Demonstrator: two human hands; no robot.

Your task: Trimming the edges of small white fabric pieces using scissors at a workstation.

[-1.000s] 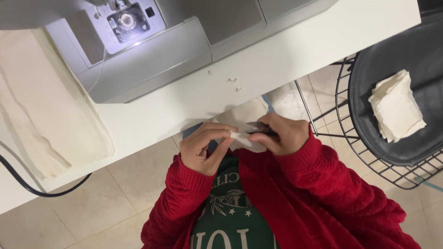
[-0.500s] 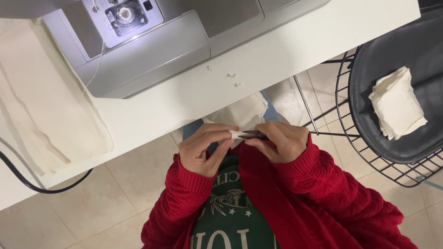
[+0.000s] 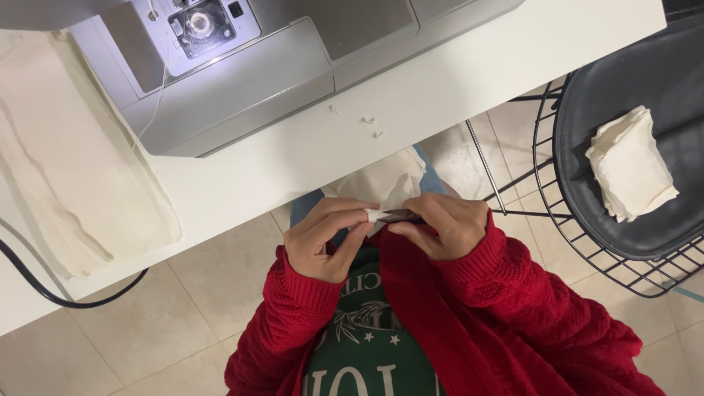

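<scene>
**Both hands closed on a small cream cloth piece at the table edge**

The white table (image 3: 455,81) runs across the upper part of your view, above a floor of beige tiles (image 3: 147,323). On it stands the grey sewing machine (image 3: 242,73), its lamp lit over the needle area. To the left of the machine lies a wide stack of cream fabric (image 3: 66,161), spread flat and reaching near the table's front edge, with a black cable (image 3: 44,290) looping below it. On the right stands a black wire chair (image 3: 631,147) with a dark seat pad, and on that pad rests a small pile of folded cream pieces (image 3: 631,165), well apart from your hands. A few thread scraps (image 3: 367,121) lie on the bare table in front of the machine.

Your red sleeves (image 3: 513,293) frame the lower view. The cream cloth piece (image 3: 381,183) sits in your lap, just below the table's front edge, bunched up between your hands. Your left hand (image 3: 326,238) is closed, pinching a rolled corner of the cloth between thumb and fingertips. Your right hand (image 3: 444,224) is closed around a small dark tool (image 3: 402,215), whose tip meets that pinched corner. What kind of tool it is cannot be told.
</scene>
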